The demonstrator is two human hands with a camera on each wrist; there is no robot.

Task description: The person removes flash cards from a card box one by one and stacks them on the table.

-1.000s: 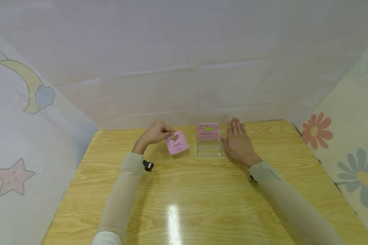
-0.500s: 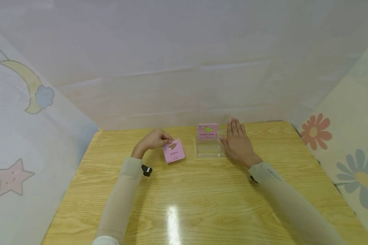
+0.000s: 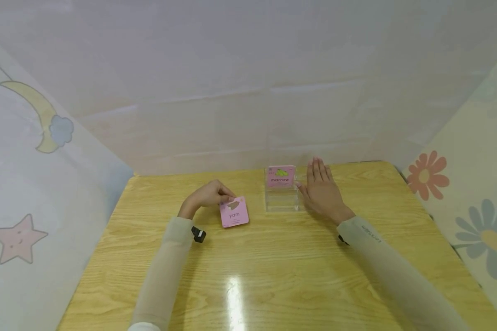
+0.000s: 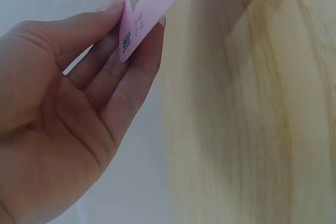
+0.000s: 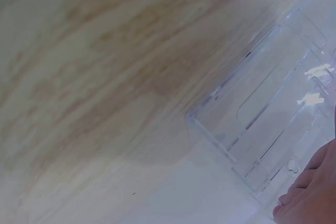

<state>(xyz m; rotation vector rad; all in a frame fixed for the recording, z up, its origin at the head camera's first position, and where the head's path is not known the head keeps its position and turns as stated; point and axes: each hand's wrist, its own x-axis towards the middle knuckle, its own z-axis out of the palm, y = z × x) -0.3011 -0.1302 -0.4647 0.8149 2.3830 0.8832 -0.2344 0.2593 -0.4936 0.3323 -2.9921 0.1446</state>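
My left hand (image 3: pixel 209 194) pinches a pink flash card (image 3: pixel 234 214) by its upper left corner, between thumb and fingers. The word "yam" and a brown picture face up on it, a little left of the clear stand. In the left wrist view, the card (image 4: pixel 152 3) tilts away over the wood. A clear plastic tiered stand (image 3: pixel 281 202) bears a pink "marrow" card (image 3: pixel 280 177) on its back tier. Flat and with straight fingers, my right hand (image 3: pixel 323 193) lies along the stand's right side, its thumb against or very near the edge.
The wooden table (image 3: pixel 248 257) runs back to a pale wall sheet (image 3: pixel 215 115). Side sheets carry a moon, a star and flowers. A black wrist device (image 3: pixel 198 234) sits at my left cuff.
My left hand has brought the yam card down toward me and slightly left, and the card has turned straighter. The right hand, stand and marrow card stay put.
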